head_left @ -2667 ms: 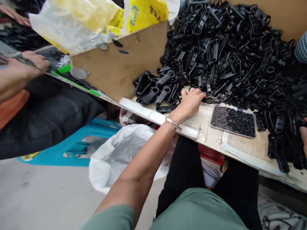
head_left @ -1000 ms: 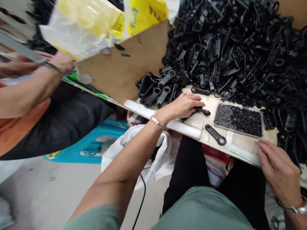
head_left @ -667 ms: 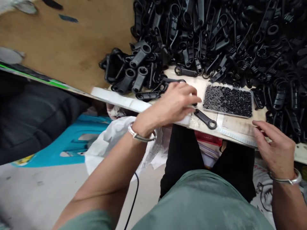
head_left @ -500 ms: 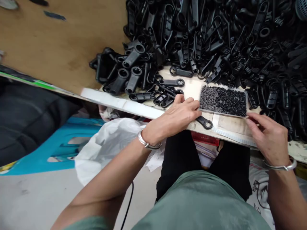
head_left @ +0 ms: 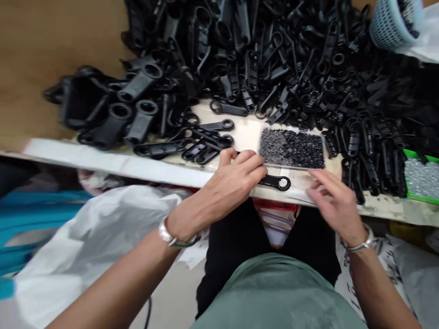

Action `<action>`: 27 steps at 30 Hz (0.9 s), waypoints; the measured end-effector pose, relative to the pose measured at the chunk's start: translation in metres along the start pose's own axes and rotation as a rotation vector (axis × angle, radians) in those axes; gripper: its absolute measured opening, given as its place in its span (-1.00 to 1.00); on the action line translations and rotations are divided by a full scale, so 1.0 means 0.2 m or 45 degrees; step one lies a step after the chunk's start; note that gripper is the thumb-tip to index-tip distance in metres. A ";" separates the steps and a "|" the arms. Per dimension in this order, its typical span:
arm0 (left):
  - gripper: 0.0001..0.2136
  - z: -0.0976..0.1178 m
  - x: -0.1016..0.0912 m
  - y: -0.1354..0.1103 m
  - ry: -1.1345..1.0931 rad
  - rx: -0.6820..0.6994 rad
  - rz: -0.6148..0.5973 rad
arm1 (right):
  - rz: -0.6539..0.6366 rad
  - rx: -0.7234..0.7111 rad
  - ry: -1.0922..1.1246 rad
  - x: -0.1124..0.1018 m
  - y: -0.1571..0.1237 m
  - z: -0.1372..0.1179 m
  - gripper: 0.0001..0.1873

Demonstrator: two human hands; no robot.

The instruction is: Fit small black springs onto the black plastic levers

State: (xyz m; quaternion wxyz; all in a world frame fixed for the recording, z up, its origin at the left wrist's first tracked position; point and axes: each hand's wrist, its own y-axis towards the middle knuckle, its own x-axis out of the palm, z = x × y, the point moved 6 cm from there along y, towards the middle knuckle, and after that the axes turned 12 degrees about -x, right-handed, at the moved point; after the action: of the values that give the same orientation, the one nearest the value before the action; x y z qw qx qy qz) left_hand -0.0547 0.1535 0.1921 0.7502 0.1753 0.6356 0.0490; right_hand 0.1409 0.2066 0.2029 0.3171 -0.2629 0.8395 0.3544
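Note:
My left hand (head_left: 236, 176) is closed around a black plastic lever-like part (head_left: 272, 181), pressed down near the table's front edge. The part's ring end sticks out to the right of my fingers with its hole facing up. Its other end is mostly hidden under the hand. To the right, my right hand (head_left: 336, 205) hovers at the front right corner of a clear box (head_left: 291, 167). Its thumb and forefinger are apart, with nothing visible between them. Small grey and black pieces (head_left: 291, 147) fill the box.
A large heap of black ring-ended parts (head_left: 247, 50) covers the back of the table. More parts (head_left: 202, 144) lie left of the box. A green-rimmed tray (head_left: 408, 171) of silvery pieces is at the right. A light blue basket (head_left: 387, 27) stands at the back right.
The view has shifted right, bringing in the green-rimmed tray and more of the basket. The lever part has turned to lie flatter along the edge. My right hand's fingers have spread a little.

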 end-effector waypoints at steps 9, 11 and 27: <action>-0.87 0.18 0.07 0.06 -0.307 -0.022 -0.071 | 0.025 -0.027 0.051 0.11 0.07 0.04 -0.76; -0.84 0.18 0.10 0.06 -0.379 -0.044 -0.108 | 0.006 -0.040 -0.079 0.11 0.07 0.06 -0.77; -0.82 -0.01 0.04 0.23 -0.244 -0.366 -0.186 | -0.591 0.014 -0.925 0.05 0.42 0.25 -0.85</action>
State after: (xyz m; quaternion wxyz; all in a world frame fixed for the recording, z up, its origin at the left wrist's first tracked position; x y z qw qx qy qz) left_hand -0.0489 0.1995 0.2000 0.8263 0.0237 0.5587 0.0679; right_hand 0.0950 0.2933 0.2037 0.6647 -0.3013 0.5937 0.3389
